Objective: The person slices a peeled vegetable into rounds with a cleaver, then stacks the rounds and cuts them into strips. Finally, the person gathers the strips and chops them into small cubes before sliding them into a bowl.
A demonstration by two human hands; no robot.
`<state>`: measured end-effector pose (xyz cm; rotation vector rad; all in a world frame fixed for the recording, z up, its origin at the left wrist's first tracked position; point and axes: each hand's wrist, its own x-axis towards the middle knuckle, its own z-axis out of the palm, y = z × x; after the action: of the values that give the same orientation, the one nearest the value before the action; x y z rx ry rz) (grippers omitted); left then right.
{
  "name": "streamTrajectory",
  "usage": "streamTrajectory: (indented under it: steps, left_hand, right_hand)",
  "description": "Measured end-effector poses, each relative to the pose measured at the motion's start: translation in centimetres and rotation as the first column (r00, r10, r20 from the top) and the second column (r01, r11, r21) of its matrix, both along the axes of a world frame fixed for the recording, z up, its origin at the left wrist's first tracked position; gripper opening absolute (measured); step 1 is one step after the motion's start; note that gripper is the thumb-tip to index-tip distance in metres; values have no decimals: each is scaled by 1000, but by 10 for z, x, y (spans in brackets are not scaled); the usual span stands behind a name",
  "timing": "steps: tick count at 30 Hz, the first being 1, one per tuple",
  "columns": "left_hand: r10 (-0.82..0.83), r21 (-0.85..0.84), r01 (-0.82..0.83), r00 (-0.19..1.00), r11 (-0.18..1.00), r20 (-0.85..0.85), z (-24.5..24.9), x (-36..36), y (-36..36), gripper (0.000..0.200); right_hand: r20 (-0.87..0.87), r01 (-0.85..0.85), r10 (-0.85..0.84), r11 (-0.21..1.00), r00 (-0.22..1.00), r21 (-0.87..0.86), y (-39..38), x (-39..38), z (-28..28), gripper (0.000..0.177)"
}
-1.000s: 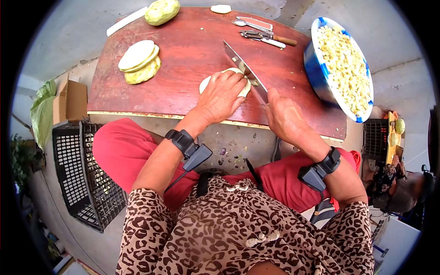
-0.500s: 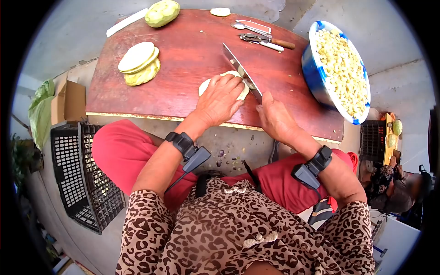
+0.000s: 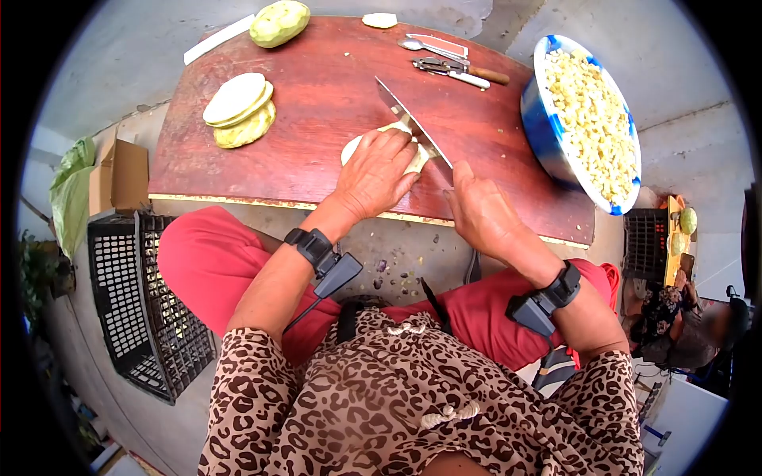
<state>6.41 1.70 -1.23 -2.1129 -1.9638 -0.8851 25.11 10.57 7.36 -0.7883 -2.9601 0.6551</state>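
Note:
My left hand (image 3: 375, 173) presses down on a pale vegetable slice (image 3: 350, 149) on the red table, its fingers together over the top and hiding most of it. In my right hand (image 3: 486, 208) is the handle of a large kitchen knife (image 3: 427, 140). Its blade slants away to the upper left and meets the slice's right edge, right beside my left fingertips. Further left lies a stack of round pale slices (image 3: 234, 98), resting on a yellowish-green end piece (image 3: 248, 132).
A peeled green oblong vegetable (image 3: 279, 24) lies at the table's far edge. Back right are a spoon (image 3: 411, 44) and peelers (image 3: 448, 70). A blue-and-white basin (image 3: 540, 127) of diced pieces stands at right. A black crate (image 3: 131, 301) sits lower left; another person (image 3: 675, 317) is far right.
The knife has turned slightly, its tip shifting left and a little nearer. My right hand has lowered slightly, while my left hand stays on the slice.

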Motion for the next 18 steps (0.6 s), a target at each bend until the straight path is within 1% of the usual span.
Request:
streamTrajectory:
  steps: [3, 6, 9, 12, 15, 18]
  left_hand:
    - [-2, 4, 2, 1000, 1000, 3, 2, 0, 0, 43]
    - [-14, -13, 15, 1000, 1000, 20, 1, -1, 0, 43]
    - [-7, -19, 8, 1000, 1000, 15, 0, -2, 0, 43]
    - [-7, -26, 7, 1000, 1000, 7, -1, 0, 0, 44]
    - [-14, -42, 14, 1000, 999, -9, 0, -2, 0, 45]
    - [-9, -67, 8, 1000, 998, -22, 2, 0, -2, 46]
  right_hand:
    - [-105, -56, 62, 997, 993, 58, 3, 0, -7, 19]
    - [29, 4, -3, 999, 1000, -33, 1, -4, 2, 12]
    - [73, -32, 32, 999, 997, -4, 5, -5, -9, 12]
    - [66, -12, 14, 999, 998, -33, 9, -7, -21, 12]
    - [55, 23, -22, 1000, 998, -20, 7, -7, -22, 11]
    - [42, 5, -4, 999, 999, -33, 13, -7, -17, 12]
